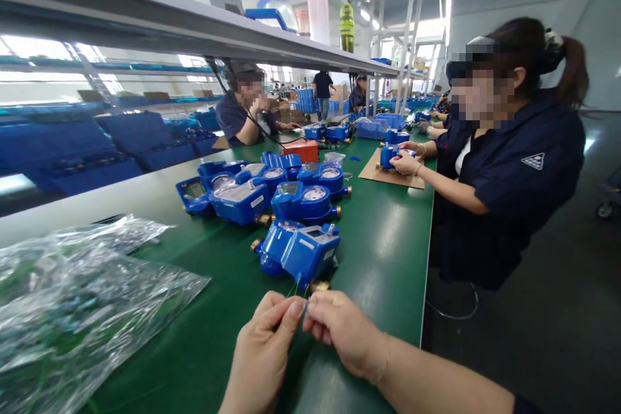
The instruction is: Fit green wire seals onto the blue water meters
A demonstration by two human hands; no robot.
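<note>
Just in front of me lies a blue water meter (301,247) with brass threaded ends, tilted on its side. From its near end a thin green wire (294,287) runs down to my fingers. My left hand (266,343) is closed, pinching the wire between thumb and forefinger. Against its fingertips, my right hand (342,330) is closed in a pinch on a tiny bluish piece, mostly covered by the fingers; its exact kind is hidden. Beyond this meter stand several more blue water meters (306,202), grouped closely together.
Clear plastic bags (97,297) with small blue and green pieces lie on the green table (383,252) at left. A co-worker (509,155) at right handles a meter over cardboard (371,171). An orange box (301,151) stands farther back. Overhead, a shelf (160,19) holds bottles.
</note>
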